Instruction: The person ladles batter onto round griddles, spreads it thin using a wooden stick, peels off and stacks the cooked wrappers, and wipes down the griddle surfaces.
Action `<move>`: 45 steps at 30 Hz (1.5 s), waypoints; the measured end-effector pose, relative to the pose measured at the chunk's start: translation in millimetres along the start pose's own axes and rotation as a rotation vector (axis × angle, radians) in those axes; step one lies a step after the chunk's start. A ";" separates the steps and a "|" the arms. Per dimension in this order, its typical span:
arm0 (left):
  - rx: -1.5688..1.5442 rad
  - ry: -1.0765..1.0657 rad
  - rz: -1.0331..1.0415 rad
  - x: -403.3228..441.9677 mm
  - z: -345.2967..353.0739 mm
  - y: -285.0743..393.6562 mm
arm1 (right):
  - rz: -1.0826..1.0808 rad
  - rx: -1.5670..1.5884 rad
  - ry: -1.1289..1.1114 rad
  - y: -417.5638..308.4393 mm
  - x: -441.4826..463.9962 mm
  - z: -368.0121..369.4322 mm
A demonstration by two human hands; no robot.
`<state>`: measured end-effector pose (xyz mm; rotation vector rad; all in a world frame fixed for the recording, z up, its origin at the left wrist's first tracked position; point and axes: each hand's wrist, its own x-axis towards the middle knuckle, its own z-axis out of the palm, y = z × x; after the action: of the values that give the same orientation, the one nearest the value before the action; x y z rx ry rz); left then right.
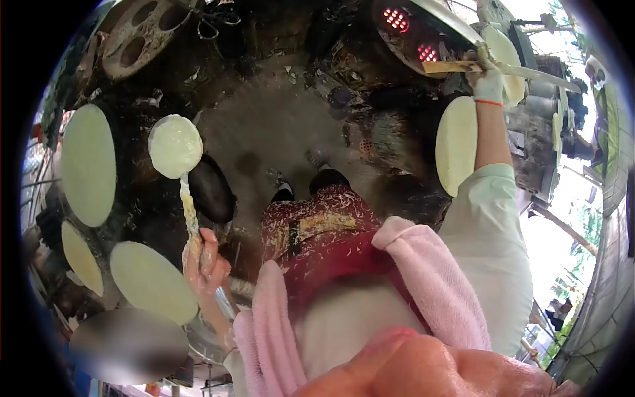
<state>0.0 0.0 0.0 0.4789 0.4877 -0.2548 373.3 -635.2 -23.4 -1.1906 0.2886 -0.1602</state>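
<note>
My left hand (206, 264) is closed around the batter-smeared handle of a round ladle (175, 147), whose bowl is full of pale batter. My right hand (487, 81) reaches far to the right in a whitish glove, an orange band at the wrist. Its fingers are wrapped round a long, thin, flat stick (539, 74) with a yellowish wooden end. Just beyond that hand lies a pale round sheet (506, 49); another pale sheet (456, 147) sits below it on a dark round griddle. A curved pale rim (450, 20) runs up to the hand.
Red glowing burners (397, 20) show at the top right. Several pale round sheets, one of them a large sheet (88, 165), lie to the left. A plate with holes (142, 36) is at the upper left. Dark floor (264, 126) surrounds my feet; a blurred disc (129, 344) is at the lower left.
</note>
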 end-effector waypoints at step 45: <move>1.551 1.239 0.139 -451.1 -419.8 -269.2 | 1.077 -1.208 -1.428 251.9 -759.5 254.8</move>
<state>-641.0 32.0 -200.5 2.2390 1.4310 -0.1285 -279.5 -108.7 -67.2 -1.7955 -0.3567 1.9779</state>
